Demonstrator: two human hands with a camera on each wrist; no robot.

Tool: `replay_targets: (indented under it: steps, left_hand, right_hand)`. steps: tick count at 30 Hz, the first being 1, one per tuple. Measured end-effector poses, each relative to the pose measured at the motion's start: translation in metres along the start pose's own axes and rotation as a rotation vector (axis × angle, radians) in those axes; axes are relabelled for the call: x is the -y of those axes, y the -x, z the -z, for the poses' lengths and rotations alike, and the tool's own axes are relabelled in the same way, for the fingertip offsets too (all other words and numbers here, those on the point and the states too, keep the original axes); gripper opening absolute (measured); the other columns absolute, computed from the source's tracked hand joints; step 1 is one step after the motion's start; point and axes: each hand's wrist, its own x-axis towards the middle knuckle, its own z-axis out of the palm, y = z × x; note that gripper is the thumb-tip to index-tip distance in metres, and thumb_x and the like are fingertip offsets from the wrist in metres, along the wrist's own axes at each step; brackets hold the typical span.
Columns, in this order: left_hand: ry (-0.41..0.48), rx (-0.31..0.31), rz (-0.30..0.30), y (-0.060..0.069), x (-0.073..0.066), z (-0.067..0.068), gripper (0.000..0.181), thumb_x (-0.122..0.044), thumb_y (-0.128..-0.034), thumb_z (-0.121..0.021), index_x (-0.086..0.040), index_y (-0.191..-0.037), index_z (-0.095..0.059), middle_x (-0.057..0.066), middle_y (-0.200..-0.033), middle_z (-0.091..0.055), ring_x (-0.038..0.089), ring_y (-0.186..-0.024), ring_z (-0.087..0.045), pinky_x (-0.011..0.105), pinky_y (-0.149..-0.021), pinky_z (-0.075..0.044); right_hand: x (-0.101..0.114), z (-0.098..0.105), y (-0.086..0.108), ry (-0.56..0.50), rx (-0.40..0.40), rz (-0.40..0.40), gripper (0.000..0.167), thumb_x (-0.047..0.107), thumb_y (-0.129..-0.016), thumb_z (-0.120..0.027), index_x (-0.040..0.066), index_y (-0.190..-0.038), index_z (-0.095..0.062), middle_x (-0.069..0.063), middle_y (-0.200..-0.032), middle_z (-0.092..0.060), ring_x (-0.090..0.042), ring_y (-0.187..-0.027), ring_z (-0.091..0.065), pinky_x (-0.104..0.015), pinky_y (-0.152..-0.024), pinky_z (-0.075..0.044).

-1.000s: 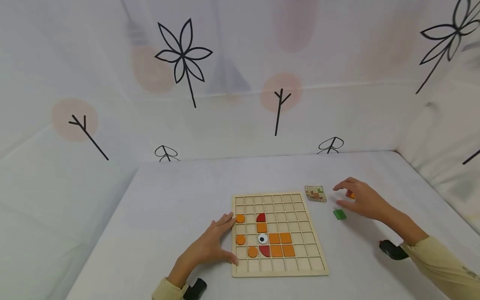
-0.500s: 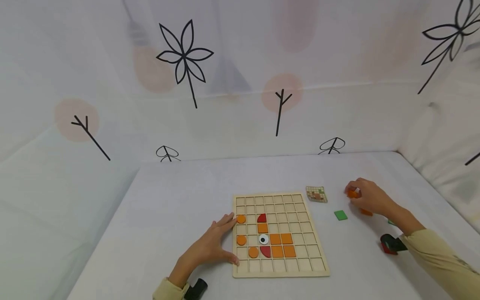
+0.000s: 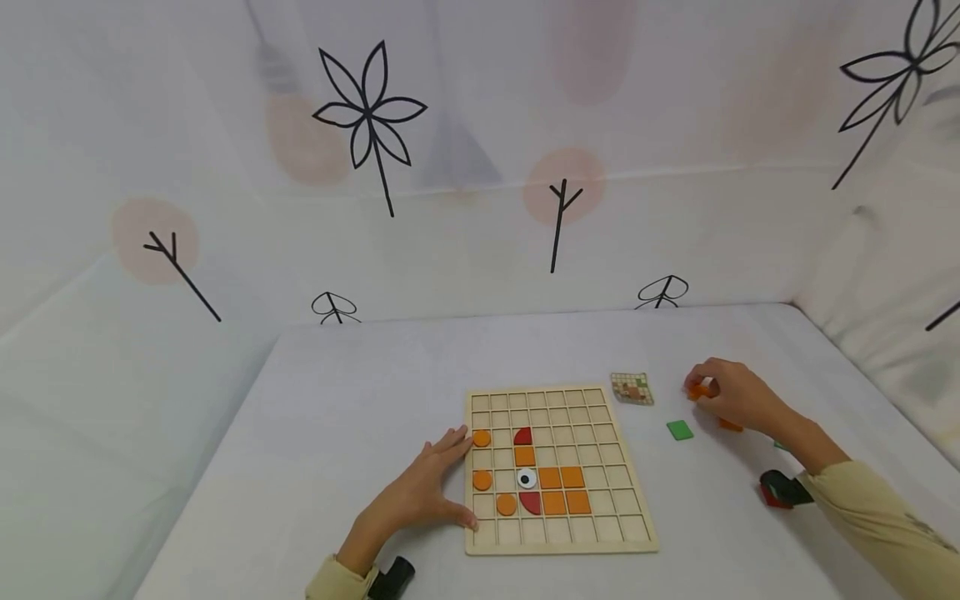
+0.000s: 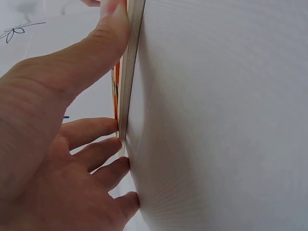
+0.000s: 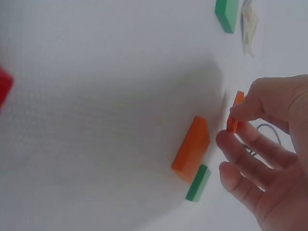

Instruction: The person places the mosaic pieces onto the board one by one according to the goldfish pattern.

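A wooden grid board (image 3: 562,551) lies on the table, holding several orange square tiles (image 3: 553,502), orange discs (image 3: 506,504), red quarter-round tiles (image 3: 529,502) and a white eye disc (image 3: 527,478). My left hand (image 3: 412,493) rests at its left edge, thumb and fingertips touching the rim. Right of the board, my right hand (image 3: 737,395) pinches an orange tile (image 5: 236,111) between thumb and fingers; its full outline is partly covered. Under that hand, another orange tile (image 5: 191,150) lies on the cloth, with a green tile (image 5: 198,183) close by.
A small printed pattern card (image 3: 632,388) lies beyond the board's upper right corner. A green square tile (image 3: 680,430) sits between board and right hand. A red tile (image 3: 775,497) is partly hidden below the right wrist camera (image 3: 784,487).
My right hand first moved slightly right and down onto an orange tile, its fingers closing on it, then shifted a little left with it. The left hand and board stay in place.
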Motion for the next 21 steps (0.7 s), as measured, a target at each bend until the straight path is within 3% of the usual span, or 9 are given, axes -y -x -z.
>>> replay_targets:
  steps: [9, 21]
  left_hand:
    - [-0.005, 0.004, 0.013, 0.000, -0.001, 0.000, 0.109, -0.046, -0.0576, -0.086, -0.008, -0.147, -0.034, 0.006, -0.155, -0.024, 0.027, -0.143, -0.017, 0.052, -0.114, -0.013]
    - [-0.007, -0.004, -0.001, -0.001, 0.002, -0.002, 0.110, -0.047, -0.0572, -0.086, -0.009, -0.147, -0.034, 0.006, -0.155, -0.023, 0.026, -0.143, -0.017, 0.051, -0.115, -0.013]
  right_hand:
    - [0.024, 0.003, 0.008, -0.006, -0.051, 0.145, 0.019, -0.004, -0.074, -0.073, 0.003, -0.090, -0.068, -0.006, -0.090, -0.062, -0.017, -0.073, -0.053, -0.024, -0.056, -0.048]
    - [0.067, -0.001, 0.014, -0.066, -0.035, 0.237, 0.019, -0.004, -0.073, -0.071, 0.006, -0.089, -0.070, -0.002, -0.092, -0.061, -0.014, -0.073, -0.052, -0.025, -0.057, -0.049]
